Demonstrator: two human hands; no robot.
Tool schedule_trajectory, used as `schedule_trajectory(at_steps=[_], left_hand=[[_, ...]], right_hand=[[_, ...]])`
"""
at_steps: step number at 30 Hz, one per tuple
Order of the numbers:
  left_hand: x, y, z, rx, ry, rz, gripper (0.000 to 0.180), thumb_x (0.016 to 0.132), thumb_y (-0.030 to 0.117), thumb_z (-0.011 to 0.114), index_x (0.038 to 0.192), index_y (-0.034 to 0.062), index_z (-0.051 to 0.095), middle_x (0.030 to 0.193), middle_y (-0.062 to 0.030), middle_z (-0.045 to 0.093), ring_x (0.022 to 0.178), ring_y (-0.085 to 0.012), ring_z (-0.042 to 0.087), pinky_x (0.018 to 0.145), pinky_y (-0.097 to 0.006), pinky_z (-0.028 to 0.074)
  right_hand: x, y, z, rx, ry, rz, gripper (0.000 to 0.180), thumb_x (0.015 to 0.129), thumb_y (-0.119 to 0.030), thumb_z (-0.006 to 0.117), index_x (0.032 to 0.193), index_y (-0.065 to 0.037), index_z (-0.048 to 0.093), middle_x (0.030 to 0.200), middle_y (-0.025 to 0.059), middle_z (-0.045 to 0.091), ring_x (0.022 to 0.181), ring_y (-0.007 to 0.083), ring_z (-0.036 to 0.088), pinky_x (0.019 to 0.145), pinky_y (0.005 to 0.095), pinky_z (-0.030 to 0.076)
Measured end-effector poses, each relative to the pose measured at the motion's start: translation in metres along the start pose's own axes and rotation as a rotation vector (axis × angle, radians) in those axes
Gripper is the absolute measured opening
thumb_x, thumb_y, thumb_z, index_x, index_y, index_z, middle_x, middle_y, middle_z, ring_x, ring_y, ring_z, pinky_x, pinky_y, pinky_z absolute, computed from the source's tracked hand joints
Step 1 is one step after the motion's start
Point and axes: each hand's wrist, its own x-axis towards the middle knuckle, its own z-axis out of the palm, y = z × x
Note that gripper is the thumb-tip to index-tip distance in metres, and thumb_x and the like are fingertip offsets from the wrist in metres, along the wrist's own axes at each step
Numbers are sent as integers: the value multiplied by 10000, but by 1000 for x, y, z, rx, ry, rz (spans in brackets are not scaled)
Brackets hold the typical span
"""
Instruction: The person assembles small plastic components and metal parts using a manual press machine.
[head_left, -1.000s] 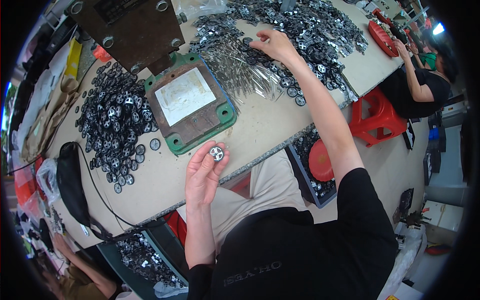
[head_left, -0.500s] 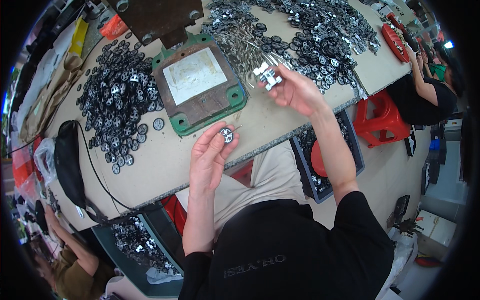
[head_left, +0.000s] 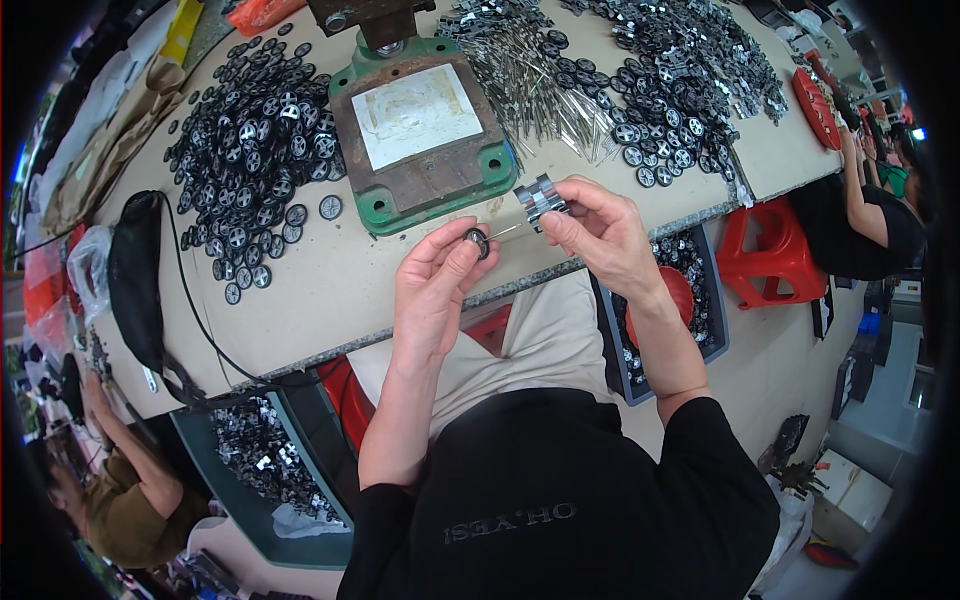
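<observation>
On the workbench [head_left: 330, 300], at about ten o'clock, a heap of black wheels [head_left: 250, 140] is spread, too many to be counted. At twelve o'clock one green press base [head_left: 420, 135] is seen, and just right of it a bundle of thin metal pins [head_left: 540, 85], also uncountable. Below the base, one small black wheel [head_left: 478, 241] is pinched between thumb and fingertips of the left hand [head_left: 432, 290]. At one o'clock from it, one small metal part [head_left: 541, 198] is gripped by the pressed-together fingertips of the right hand [head_left: 600, 235]; a thin pin seems to run between both pieces. The wheel could be dropped over the table edge into the lap, because both pieces are held only by fingertips. A second heap of wheels [head_left: 660, 130] lies at two o'clock.
</observation>
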Motion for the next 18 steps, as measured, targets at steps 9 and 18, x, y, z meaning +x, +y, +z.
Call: schedule_trajectory(at_steps=[9,18], left_hand=[[-1,-4,-2,12,-10,23,257,863,48,560,1111,-15,537,1026,-121,609,921,-209,612,837,-308,511],[-2,-5,-2,12,-1,44,253,866,48,554,1110,-14,533,1032,-134,607,926,-219,614,838,-307,519]], right_hand=[[0,3,3,-85,16,-58,192,832,-65,609,992,42,601,885,42,557,767,69,523,623,196,442],[0,3,4,-108,6,-74,191,831,-66,611,988,42,603,876,38,562,757,79,534,618,208,446]])
